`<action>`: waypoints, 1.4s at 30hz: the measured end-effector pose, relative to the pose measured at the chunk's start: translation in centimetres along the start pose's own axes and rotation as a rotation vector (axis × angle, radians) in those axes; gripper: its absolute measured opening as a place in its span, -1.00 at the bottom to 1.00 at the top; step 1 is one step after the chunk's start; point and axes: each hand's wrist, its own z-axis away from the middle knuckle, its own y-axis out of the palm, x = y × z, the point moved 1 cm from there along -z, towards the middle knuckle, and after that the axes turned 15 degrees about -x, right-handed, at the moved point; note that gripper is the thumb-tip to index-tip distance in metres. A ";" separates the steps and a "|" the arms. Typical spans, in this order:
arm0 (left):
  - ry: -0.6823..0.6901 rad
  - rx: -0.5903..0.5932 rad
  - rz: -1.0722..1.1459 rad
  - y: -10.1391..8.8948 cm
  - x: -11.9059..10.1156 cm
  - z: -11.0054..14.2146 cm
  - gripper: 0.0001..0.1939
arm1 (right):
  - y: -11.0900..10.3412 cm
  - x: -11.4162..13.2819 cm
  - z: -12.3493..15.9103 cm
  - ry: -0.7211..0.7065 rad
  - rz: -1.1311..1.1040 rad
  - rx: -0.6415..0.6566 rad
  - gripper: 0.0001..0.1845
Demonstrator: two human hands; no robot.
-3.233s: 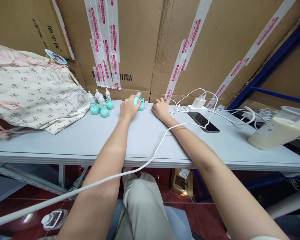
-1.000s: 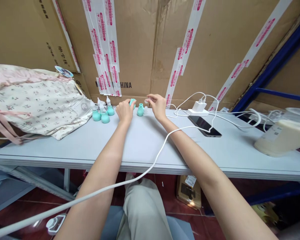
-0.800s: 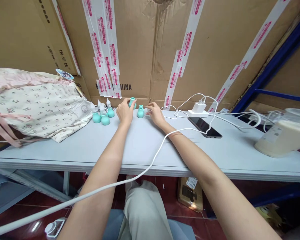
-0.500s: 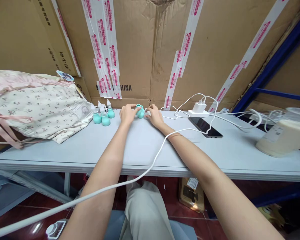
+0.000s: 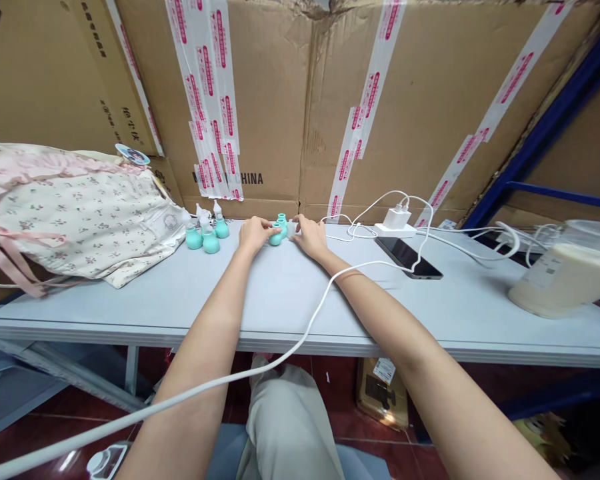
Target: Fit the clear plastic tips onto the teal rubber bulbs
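Observation:
At the far edge of the grey table (image 5: 290,293) my left hand (image 5: 254,235) is closed round a small teal bulb (image 5: 276,237) lying sideways. My right hand (image 5: 310,237) pinches a small clear tip (image 5: 291,229) right beside that bulb's mouth. Another teal bulb (image 5: 281,219) stands just behind them. To the left stand three teal bulbs with white tips (image 5: 207,233).
A floral cloth bag (image 5: 75,213) fills the table's left. A white charger (image 5: 396,220), cables and a black phone (image 5: 407,257) lie right of my hands. A plastic cup with a pale drink (image 5: 560,273) lies at the far right. Taped cardboard boxes (image 5: 300,100) wall the back. A white cable (image 5: 260,360) crosses my arms.
My left hand lowered the teal bulb from upright to the table and turned it sideways. My right hand came down from the air and brought the clear tip against the bulb.

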 end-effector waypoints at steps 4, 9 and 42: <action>0.023 0.047 0.086 0.9 0.8 0.0 -0.67 | 0.3 -0.5 0.0 0.065 0.019 0.004 -0.70; 0.031 0.128 0.183 1.7 1.7 0.0 -0.67 | 0.5 -0.6 0.2 0.062 0.081 0.022 -0.74; -0.245 -0.886 -0.212 -6.9 -2.6 0.8 -0.54 | -2.0 1.2 0.6 -0.010 0.160 -0.071 -0.62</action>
